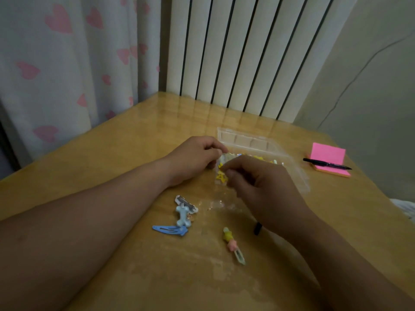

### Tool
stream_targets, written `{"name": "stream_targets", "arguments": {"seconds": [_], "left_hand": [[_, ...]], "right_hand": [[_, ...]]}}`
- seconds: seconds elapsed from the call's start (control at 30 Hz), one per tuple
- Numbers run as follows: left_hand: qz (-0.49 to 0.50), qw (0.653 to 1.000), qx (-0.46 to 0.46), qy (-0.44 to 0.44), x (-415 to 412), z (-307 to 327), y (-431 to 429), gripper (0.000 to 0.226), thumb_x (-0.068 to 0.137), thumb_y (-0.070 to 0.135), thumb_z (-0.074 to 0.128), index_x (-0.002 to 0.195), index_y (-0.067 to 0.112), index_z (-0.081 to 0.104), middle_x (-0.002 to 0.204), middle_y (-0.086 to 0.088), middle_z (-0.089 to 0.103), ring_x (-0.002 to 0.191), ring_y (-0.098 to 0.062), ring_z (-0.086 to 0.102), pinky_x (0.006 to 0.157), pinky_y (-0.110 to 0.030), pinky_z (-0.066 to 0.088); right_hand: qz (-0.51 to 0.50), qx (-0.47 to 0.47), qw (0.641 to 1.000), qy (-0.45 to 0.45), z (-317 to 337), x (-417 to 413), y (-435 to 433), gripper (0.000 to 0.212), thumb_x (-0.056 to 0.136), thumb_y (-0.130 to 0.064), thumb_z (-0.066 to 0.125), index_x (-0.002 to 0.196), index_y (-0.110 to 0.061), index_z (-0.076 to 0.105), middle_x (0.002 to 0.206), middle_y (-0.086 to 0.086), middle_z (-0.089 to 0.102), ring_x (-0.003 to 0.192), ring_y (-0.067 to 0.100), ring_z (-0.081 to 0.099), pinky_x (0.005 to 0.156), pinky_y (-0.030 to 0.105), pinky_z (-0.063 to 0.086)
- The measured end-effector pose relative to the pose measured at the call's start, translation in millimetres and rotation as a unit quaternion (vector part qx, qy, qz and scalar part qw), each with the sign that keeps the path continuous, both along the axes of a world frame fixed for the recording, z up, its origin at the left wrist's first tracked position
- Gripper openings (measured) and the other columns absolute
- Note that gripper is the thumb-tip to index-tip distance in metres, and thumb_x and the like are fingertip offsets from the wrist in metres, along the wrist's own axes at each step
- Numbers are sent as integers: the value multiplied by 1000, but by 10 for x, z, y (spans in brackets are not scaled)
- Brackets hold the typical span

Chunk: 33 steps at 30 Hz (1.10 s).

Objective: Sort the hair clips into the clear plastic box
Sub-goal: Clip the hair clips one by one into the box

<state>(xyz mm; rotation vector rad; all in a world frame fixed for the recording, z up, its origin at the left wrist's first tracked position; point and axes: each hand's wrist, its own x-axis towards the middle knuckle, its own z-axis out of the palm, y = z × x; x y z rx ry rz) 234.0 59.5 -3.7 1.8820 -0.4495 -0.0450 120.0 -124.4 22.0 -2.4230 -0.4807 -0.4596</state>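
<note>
Table (107, 158) lies open leftward; blue clip (170, 230), yellow clip (231, 242) block centre.

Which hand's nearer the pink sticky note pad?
Right. The right hand sits left of the pink rectangular sticky note pad; the left hand lies farther left.

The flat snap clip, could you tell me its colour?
The snap clip is blue, head view.
</note>
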Motion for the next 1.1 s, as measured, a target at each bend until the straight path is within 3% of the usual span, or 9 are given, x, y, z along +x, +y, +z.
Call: {"name": "stream_targets", "arguments": {"seconds": [0.13,0.27,0.37,0.5,0.63,0.77,0.9,1.03,1.1], "left_hand": [[1,1000,0,0,6,-15,3,20,100,20,62,108,26,80,108,-19,77,107,-38,70,102,-53,56],[1,1000,-1,-3,6,-12,-7,20,101,19,62,109,25,79,110,-19,77,109,-38,69,101,-53,56],[4,1000,-3,-1,4,-5,-15,20,102,18,61,110,24,79,112,-19,77,110,-38,69,101,-52,56],[7,1000,-7,3,20,-44,-8,20,102,18,61,108,24,79,103,-18,78,101,-38,71,100,-52,58],[5,1000,0,-8,15,-32,-14,20,103,18,60,108,24,79,96,-13,77,84,-23,69,86,-40,58],[8,1000,2,-8,2,-8,-16,20,104,15,60,109,20,78,76,-1,67,65,-5,57,63,-18,47],[0,1000,-6,-6,-15,1,-14,17,104,18,62,109,20,78,80,-9,70,69,-6,58,68,-22,48],[-2,1000,-4,-6,-35,21,-15,14,100,25,70,112,23,78,102,-8,78,89,-15,71,81,-27,55],[4,1000,2,-13,-35,20,-12,14,99,23,71,111,24,78,104,-8,76,89,-11,70,81,-26,54]], "right_hand": [[43,-85,991,93,-50,-38,70,14,101,-32,69,112,-36,76,88,-20,71,85,-1,65,72,18,50],[71,-93,984,137,-72,-38,162,15,102,-44,64,111,-38,75,95,-20,68,87,-1,62,74,26,52],[77,-91,982,145,-80,-58,234,20,100,-53,63,109,-38,73,91,-17,65,84,1,60,68,23,46],[74,-114,981,138,-106,-85,318,32,96,-61,64,119,-40,69,94,-17,61,87,0,58,73,25,49],[70,-107,982,136,-97,-62,297,24,102,-49,61,122,-39,68,90,-17,59,85,0,57,69,24,44],[84,-116,984,105,-94,-76,352,27,100,-53,61,125,-42,65,102,-15,60,92,4,59,79,30,52],[87,-124,983,102,-106,-49,359,16,101,-46,63,114,-38,69,105,-14,57,94,5,58,81,34,53],[75,-126,986,84,-112,-53,332,7,101,-33,61,105,-29,66,102,-12,54,90,7,55,79,37,52],[76,-137,985,75,-110,-56,340,8,101,-31,60,105,-27,65,104,-10,55,92,9,54,80,38,52]]}}
